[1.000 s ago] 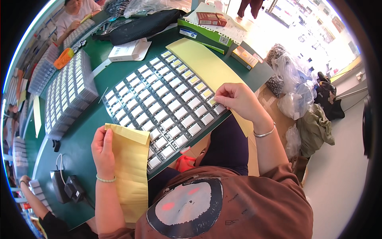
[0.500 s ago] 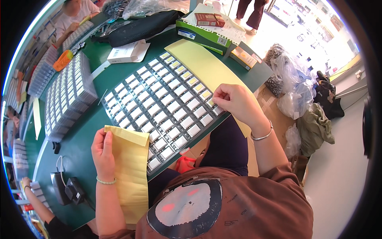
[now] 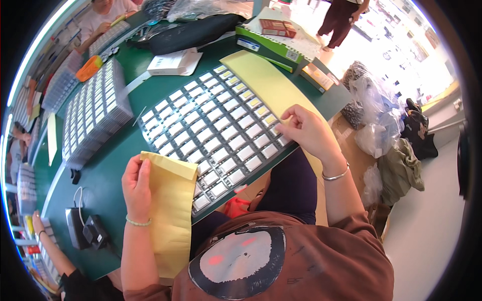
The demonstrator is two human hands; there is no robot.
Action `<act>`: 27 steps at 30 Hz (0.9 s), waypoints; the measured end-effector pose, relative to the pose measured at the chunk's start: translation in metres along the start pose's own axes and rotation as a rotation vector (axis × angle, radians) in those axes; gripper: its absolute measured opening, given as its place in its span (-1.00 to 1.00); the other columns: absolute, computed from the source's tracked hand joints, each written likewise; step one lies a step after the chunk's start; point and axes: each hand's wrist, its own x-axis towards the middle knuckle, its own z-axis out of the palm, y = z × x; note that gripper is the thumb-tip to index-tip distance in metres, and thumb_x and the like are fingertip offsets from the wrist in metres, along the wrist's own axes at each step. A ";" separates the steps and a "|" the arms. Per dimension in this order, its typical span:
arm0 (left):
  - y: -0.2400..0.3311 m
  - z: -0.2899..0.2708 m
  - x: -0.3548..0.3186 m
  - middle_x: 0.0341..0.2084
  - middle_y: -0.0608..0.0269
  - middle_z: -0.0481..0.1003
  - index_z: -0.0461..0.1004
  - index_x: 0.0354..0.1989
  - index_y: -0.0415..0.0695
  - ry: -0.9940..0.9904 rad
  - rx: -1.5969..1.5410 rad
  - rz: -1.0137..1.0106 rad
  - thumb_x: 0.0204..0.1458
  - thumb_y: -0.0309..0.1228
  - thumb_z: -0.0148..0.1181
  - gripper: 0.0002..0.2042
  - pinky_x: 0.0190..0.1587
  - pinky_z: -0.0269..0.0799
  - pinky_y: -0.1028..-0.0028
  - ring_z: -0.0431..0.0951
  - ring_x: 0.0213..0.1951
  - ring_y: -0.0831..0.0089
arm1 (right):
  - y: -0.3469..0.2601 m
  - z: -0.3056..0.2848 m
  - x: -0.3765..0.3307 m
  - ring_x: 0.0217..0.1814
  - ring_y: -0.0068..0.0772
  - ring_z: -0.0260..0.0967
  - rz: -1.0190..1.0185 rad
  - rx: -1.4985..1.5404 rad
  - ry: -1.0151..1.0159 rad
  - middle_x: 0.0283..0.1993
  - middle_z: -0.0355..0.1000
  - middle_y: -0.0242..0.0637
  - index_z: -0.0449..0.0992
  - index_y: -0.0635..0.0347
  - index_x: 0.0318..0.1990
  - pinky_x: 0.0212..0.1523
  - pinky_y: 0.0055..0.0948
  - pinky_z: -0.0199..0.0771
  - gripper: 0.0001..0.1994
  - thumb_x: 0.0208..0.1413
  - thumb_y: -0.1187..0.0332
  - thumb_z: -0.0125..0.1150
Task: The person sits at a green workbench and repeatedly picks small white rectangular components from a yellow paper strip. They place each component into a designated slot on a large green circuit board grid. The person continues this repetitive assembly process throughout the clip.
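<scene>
Left hand (image 3: 135,183): we see it gripping a yellow envelope (image 3: 173,210).
Right hand (image 3: 309,131): we see fingertips pinched at the parts tray (image 3: 211,130) edge.

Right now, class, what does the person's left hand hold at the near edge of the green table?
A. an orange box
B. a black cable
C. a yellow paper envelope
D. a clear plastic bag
C: the left hand grips the top edge of a yellow paper envelope beside the tray of small white parts, while the right hand rests at the tray's far corner.
</scene>
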 end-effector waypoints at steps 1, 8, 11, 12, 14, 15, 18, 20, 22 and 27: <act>0.002 0.003 -0.001 -0.27 0.41 0.52 0.48 -0.11 -0.28 0.008 0.002 0.005 0.30 -0.44 0.03 -0.83 -0.09 0.32 0.66 0.41 -0.22 0.72 | 0.003 0.000 0.000 -0.56 -0.74 0.27 -0.029 -0.067 0.024 -0.55 0.30 -0.52 0.45 0.30 -0.18 -0.53 -0.65 0.28 -0.77 0.06 0.45 0.34; 0.006 0.005 -0.005 -0.34 0.51 0.46 0.49 -0.12 -0.26 0.029 -0.081 0.016 0.28 -0.43 0.08 -0.85 -0.18 0.31 0.71 0.36 -0.29 0.79 | -0.058 0.033 -0.022 -0.46 -0.65 0.29 -0.235 -0.036 0.077 -0.38 0.39 -0.43 0.52 0.24 -0.17 -0.46 -0.59 0.31 -0.81 0.05 0.49 0.34; 0.008 0.004 -0.009 -0.36 0.49 0.48 0.49 -0.13 -0.26 0.025 -0.070 0.045 0.28 -0.43 0.08 -0.85 -0.22 0.33 0.70 0.37 -0.32 0.78 | -0.090 0.082 -0.022 -0.41 -0.50 0.38 -0.518 0.046 -0.129 -0.30 0.43 -0.34 0.56 0.21 -0.15 -0.41 -0.50 0.38 -0.82 0.08 0.47 0.31; 0.009 0.003 -0.008 -0.37 0.49 0.48 0.49 -0.14 -0.27 0.020 -0.052 0.067 0.28 -0.43 0.08 -0.84 -0.23 0.34 0.70 0.38 -0.33 0.78 | -0.098 0.101 -0.021 -0.38 -0.41 0.40 -0.594 0.043 -0.116 -0.27 0.44 -0.30 0.56 0.22 -0.13 -0.38 -0.45 0.42 -0.81 0.08 0.47 0.31; 0.010 0.003 -0.009 -0.39 0.47 0.48 0.49 -0.14 -0.26 0.015 -0.108 0.070 0.28 -0.43 0.08 -0.85 -0.26 0.34 0.69 0.39 -0.35 0.78 | -0.111 0.134 -0.016 -0.34 -0.27 0.44 -0.660 0.069 -0.106 -0.22 0.44 -0.24 0.57 0.22 -0.12 -0.32 -0.38 0.46 -0.80 0.08 0.46 0.29; 0.010 0.002 -0.010 -0.39 0.47 0.48 0.49 -0.14 -0.26 0.011 -0.135 0.071 0.28 -0.43 0.08 -0.85 -0.28 0.34 0.69 0.39 -0.36 0.78 | -0.116 0.147 -0.013 -0.31 -0.22 0.45 -0.647 0.102 -0.107 -0.21 0.44 -0.23 0.56 0.22 -0.12 -0.29 -0.36 0.48 -0.80 0.08 0.46 0.29; 0.010 0.000 -0.009 -0.33 0.48 0.48 0.48 -0.15 -0.23 -0.035 -0.111 0.055 0.29 -0.46 0.05 -0.88 -0.19 0.34 0.69 0.40 -0.28 0.76 | -0.123 0.166 -0.011 -0.29 -0.21 0.46 -0.681 0.078 -0.037 -0.20 0.44 -0.21 0.56 0.24 -0.14 -0.29 -0.35 0.49 -0.80 0.05 0.49 0.30; 0.008 -0.002 -0.010 -0.34 0.49 0.48 0.49 -0.17 -0.24 -0.034 -0.080 0.054 0.29 -0.45 0.07 -0.88 -0.21 0.34 0.68 0.39 -0.30 0.77 | -0.121 0.175 -0.011 -0.29 -0.20 0.46 -0.705 0.066 -0.021 -0.21 0.45 -0.21 0.56 0.25 -0.14 -0.30 -0.34 0.50 -0.79 0.02 0.52 0.32; 0.013 0.000 -0.010 -0.43 0.50 0.46 0.51 -0.22 -0.25 0.016 -0.094 0.061 0.27 -0.44 0.10 -0.87 -0.31 0.32 0.69 0.37 -0.37 0.79 | -0.117 0.181 -0.011 -0.28 -0.21 0.46 -0.730 0.039 0.007 -0.22 0.45 -0.22 0.56 0.25 -0.15 -0.30 -0.34 0.50 -0.79 0.02 0.52 0.32; 0.011 0.001 -0.006 -0.48 0.53 0.44 0.52 -0.27 -0.24 0.031 -0.159 -0.014 0.26 -0.39 0.12 -0.83 -0.36 0.27 0.71 0.33 -0.42 0.80 | -0.111 0.186 -0.011 -0.25 -0.23 0.46 -0.954 -0.159 0.217 -0.24 0.45 -0.24 0.56 0.24 -0.17 -0.30 -0.35 0.50 -0.77 -0.06 0.52 0.29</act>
